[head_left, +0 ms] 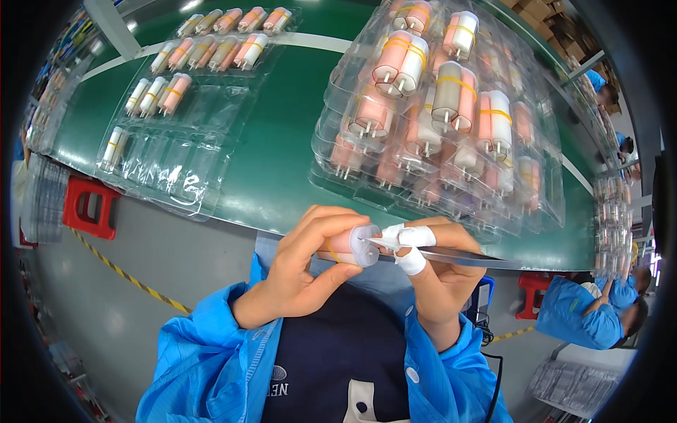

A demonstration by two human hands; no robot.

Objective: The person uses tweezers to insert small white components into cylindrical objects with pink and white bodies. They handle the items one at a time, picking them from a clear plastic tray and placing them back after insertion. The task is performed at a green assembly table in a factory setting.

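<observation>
My left hand [303, 264] grips a pink and white cylinder pair [352, 244] bound with a yellow band, its pinned end facing right. My right hand [441, 271], with white tape on two fingers, holds metal tweezers [458, 258] whose tips touch the cylinder's end face by its pins. Both hands are raised close to my chest, in front of the green table's [275, 141] near edge.
A stack of clear plastic trays [437, 120] full of banded cylinder pairs sits at right. A flatter clear tray [176, 113] at left holds several pairs, its near pockets vacant. A red stool [88, 204] stands below left. Another person in blue [592, 317] works at right.
</observation>
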